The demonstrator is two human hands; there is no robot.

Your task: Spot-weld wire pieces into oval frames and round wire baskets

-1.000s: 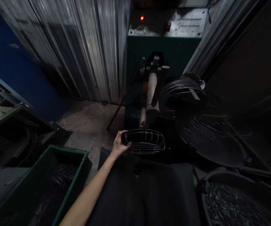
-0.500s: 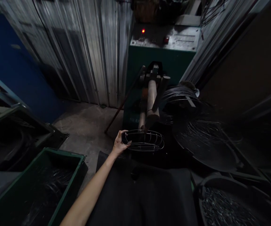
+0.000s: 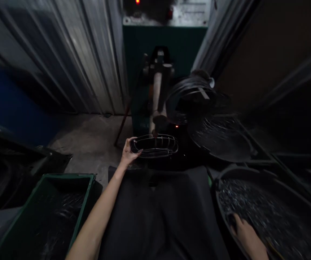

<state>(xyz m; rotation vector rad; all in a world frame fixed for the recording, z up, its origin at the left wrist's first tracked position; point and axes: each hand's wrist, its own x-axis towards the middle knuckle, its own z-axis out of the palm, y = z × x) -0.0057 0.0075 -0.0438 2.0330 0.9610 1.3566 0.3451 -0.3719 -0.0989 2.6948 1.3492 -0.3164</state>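
My left hand point(image 3: 130, 153) is closed on the left end of a round wire basket point(image 3: 158, 155), with thumb and fingers around its wires. The basket sits at the lower tip of the machine's arm point(image 3: 157, 97), where a small orange glow shows. Over on the right, my right hand point(image 3: 244, 231) reaches into a dark tub point(image 3: 222, 209) of small shiny metal pieces point(image 3: 261, 213). It is by the tub's near left side. Its fingers are dark and blurred, so any grip on the pieces cannot be made out.
A green machine body point(image 3: 166, 39) with a red light stands ahead. Coiled wire point(image 3: 190, 86) and a round tray point(image 3: 226, 144) with wire rings are to its right. At lower left is a green crate point(image 3: 86, 202) holding wire parts. A dark cloth point(image 3: 161, 206) covers my lap.
My right hand has come into view at the tub. The view has tilted down and turned right. My left hand still holds the basket at the machine's tip.
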